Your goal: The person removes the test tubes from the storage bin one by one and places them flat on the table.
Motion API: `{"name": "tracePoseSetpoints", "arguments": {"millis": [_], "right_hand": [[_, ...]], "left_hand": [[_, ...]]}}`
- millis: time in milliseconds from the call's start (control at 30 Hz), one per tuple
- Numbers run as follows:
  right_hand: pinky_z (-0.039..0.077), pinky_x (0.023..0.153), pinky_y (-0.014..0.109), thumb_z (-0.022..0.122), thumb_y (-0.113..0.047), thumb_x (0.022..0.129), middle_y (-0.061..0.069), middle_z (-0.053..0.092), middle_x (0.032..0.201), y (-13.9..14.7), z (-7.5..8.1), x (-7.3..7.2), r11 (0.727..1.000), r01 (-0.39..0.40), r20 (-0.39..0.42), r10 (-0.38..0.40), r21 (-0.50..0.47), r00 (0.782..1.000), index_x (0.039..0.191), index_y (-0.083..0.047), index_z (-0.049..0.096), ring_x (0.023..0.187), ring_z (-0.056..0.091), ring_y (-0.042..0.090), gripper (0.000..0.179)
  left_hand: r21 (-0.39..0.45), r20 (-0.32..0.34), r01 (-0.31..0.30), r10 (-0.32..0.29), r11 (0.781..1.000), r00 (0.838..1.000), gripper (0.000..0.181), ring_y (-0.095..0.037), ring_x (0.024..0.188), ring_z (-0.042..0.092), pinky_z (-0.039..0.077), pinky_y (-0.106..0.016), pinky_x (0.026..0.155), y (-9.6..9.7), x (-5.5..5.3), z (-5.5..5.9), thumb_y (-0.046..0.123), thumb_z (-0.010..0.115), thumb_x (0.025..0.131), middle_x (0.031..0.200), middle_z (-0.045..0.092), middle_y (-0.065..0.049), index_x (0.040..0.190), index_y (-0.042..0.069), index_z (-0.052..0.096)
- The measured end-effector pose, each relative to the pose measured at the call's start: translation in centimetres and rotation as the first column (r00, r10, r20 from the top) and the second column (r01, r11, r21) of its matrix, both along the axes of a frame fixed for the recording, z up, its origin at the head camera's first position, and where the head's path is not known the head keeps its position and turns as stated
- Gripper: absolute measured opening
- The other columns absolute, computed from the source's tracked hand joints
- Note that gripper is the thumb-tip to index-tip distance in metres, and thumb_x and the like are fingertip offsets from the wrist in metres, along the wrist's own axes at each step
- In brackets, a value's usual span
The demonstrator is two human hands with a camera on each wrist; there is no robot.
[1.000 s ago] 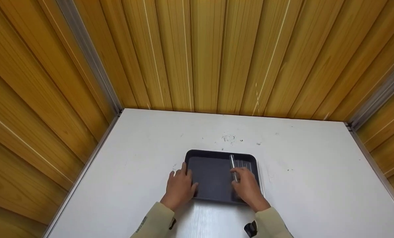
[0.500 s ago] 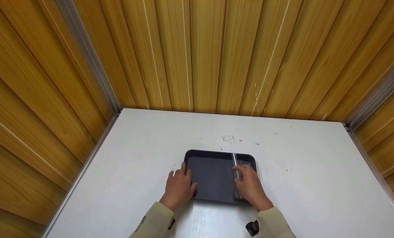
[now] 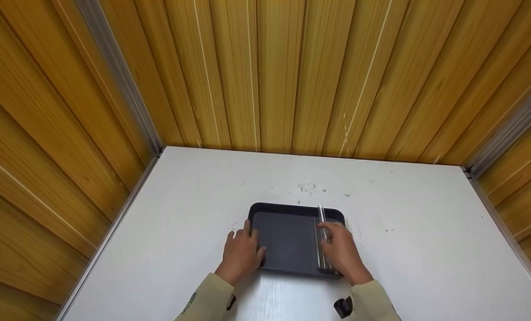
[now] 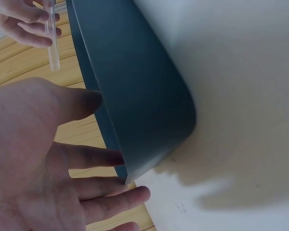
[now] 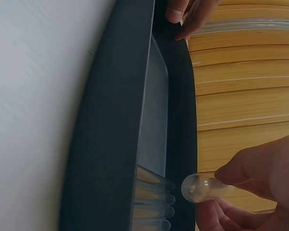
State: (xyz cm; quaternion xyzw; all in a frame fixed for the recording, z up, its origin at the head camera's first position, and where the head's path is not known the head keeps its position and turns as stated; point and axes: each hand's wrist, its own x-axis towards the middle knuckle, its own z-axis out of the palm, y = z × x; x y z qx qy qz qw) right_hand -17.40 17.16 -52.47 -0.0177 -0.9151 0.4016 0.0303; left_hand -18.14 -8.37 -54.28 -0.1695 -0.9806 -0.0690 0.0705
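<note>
A dark grey tray [image 3: 285, 240] lies on the white table. My left hand [image 3: 240, 254] rests at its left side with fingers extended along the rim; in the left wrist view the thumb and fingertips meet the tray wall [image 4: 134, 91]. My right hand [image 3: 343, 252] pinches a clear test tube [image 3: 322, 213] between thumb and fingers over the tray's right side. The right wrist view shows the held tube's rounded end [image 5: 196, 188] above the tray. Several more clear test tubes [image 5: 154, 197] lie side by side in the tray, partly hidden under my right hand in the head view.
The white table [image 3: 194, 200] carries small dark marks behind the tray. Yellow wood-look panels [image 3: 274, 80] stand at the back and both sides, with grey metal posts [image 3: 122, 76] in the corners.
My right hand has shifted slightly right with the test tube, showing more of the tubes lying in the tray. The left hand and the tray have stayed in place.
</note>
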Motion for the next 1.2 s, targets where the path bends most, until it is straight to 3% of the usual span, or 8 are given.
{"name": "tracePoseSetpoints", "arguments": {"millis": [167,533,767,1033,1200], "right_hand": [[0.044,0.071,0.033,0.061,0.005,0.085,0.013,0.058,0.111,0.4,0.2,0.1,1.0,0.008,-0.013,-0.008,0.0,1.0,0.123,-0.005,0.063,0.087,0.05,0.019,0.04],[0.048,0.075,0.035,0.063,0.005,0.085,0.016,0.057,0.125,1.3,0.3,0.3,1.0,0.025,-0.002,-0.025,0.015,1.0,0.123,-0.004,0.063,0.096,0.056,0.022,0.039],[0.043,0.073,0.032,0.059,0.003,0.086,0.012,0.058,0.112,1.8,0.4,0.2,0.999,0.033,0.002,-0.033,0.009,0.999,0.124,-0.006,0.063,0.088,0.05,0.02,0.039],[0.045,0.065,0.028,0.06,0.005,0.086,0.016,0.058,0.109,2.5,0.5,0.4,0.999,0.047,0.011,-0.047,-0.014,0.999,0.126,-0.005,0.062,0.086,0.052,0.02,0.042],[0.045,0.069,0.029,0.06,0.004,0.086,0.016,0.058,0.113,2.8,0.5,0.4,0.998,0.059,0.01,-0.059,0.01,0.998,0.127,-0.005,0.061,0.089,0.053,0.021,0.042]], "left_hand": [[-0.002,-0.01,0.001,-0.001,1.0,1.0,0.051,-0.031,0.109,0.062,0.045,-0.049,0.095,0.0,0.0,0.0,0.04,0.064,0.091,0.138,0.052,-0.025,0.122,-0.001,0.06],[-0.02,-0.028,0.002,-0.002,1.0,1.0,0.051,-0.03,0.109,0.062,0.046,-0.048,0.095,0.1,0.2,0.0,0.04,0.064,0.09,0.138,0.052,-0.024,0.122,0.0,0.061],[-0.029,-0.047,-0.006,0.005,1.0,0.999,0.051,-0.03,0.107,0.063,0.047,-0.047,0.094,0.1,0.1,-0.1,0.041,0.065,0.089,0.138,0.053,-0.023,0.121,0.0,0.062],[-0.029,-0.049,-0.008,0.006,1.0,0.999,0.051,-0.03,0.107,0.063,0.047,-0.047,0.093,0.1,0.1,-0.2,0.041,0.066,0.089,0.137,0.053,-0.024,0.121,0.0,0.062],[-0.024,-0.048,-0.002,0.001,1.0,0.999,0.052,-0.03,0.107,0.063,0.047,-0.048,0.093,0.1,0.1,-0.1,0.041,0.065,0.09,0.137,0.053,-0.024,0.121,-0.001,0.062]]}}
